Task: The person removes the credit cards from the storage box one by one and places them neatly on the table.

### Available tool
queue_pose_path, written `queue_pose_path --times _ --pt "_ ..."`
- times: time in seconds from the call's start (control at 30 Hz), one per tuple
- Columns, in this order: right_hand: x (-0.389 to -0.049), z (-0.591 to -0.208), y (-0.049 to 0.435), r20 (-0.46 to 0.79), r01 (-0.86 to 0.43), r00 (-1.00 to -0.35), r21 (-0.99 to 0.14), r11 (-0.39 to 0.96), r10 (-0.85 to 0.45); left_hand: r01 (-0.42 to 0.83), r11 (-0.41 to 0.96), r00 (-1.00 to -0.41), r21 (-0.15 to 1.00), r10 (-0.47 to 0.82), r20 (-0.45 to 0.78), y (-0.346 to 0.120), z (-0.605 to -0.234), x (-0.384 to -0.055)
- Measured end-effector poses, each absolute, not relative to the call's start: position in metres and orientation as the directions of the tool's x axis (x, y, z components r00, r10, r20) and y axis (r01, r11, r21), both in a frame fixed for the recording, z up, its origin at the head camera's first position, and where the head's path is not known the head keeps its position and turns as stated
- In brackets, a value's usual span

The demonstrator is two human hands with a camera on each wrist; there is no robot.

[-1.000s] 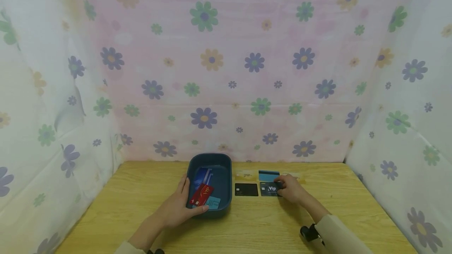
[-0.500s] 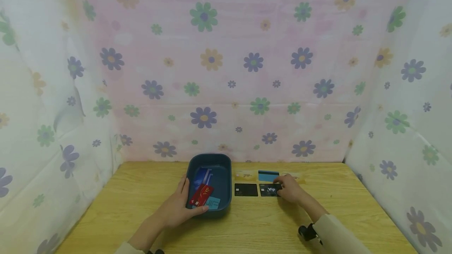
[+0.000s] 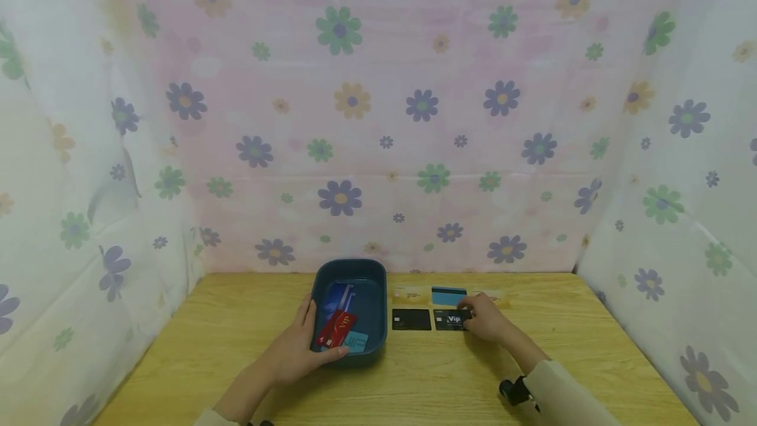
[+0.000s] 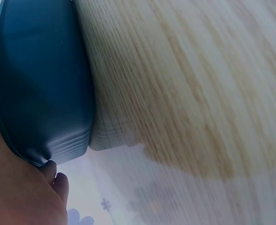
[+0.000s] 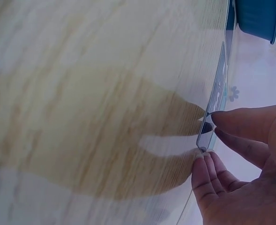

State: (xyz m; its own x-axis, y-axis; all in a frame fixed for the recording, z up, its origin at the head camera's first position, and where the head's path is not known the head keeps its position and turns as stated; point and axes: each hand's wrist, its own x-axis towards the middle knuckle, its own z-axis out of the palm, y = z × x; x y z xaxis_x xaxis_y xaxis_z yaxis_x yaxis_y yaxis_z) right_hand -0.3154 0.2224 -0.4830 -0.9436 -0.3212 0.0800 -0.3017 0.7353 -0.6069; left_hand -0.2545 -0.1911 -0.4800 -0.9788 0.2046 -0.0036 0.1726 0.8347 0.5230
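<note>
My left hand (image 3: 292,348) grips a dark blue-green plastic tray (image 3: 374,317) by its left side, thumb over the near rim. In the left wrist view, fingers (image 4: 58,183) curl at the tray's wall (image 4: 39,84). Inside lie a red VIP card (image 3: 338,329), a light blue card (image 3: 357,342) and a dark blue card (image 3: 337,298). To the right, my right hand (image 3: 487,319) pinches the right end of a black VIP card (image 3: 451,319) low at the tabletop. In the right wrist view, the thumb (image 5: 234,121) and fingertips (image 5: 205,171) meet the card's end (image 5: 215,101).
A plain black card (image 3: 411,319) lies between the tray and the VIP card. Behind them are a blue striped card (image 3: 448,295) and two pale gold cards, one at left (image 3: 411,294) and one (image 3: 499,299) partly behind my right hand. Flowered cloth (image 3: 378,117) encloses the wooden table (image 3: 426,386).
The head view has shifted very slightly. Both hands, the tray and the cards keep the same places relative to one another.
</note>
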Motion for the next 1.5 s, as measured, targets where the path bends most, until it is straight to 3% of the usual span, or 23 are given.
queue_pose_path --times 0.73,1.07,1.5 --pt "-0.309 -0.470 0.222 0.025 -0.276 -0.941 -0.637 0.720 -0.338 0.163 0.834 -0.979 0.528 0.201 -0.016 -0.192 -0.483 -0.259" --pt "-0.302 -0.452 0.206 0.041 -0.387 -0.876 -0.654 0.650 -0.480 0.165 0.831 -0.978 0.531 0.207 -0.020 -0.193 -0.478 -0.258" --pt "-0.293 -0.438 0.173 0.062 -0.422 -0.841 -0.698 0.579 -0.538 0.166 0.823 -0.976 0.544 0.216 -0.028 -0.194 -0.474 -0.259"
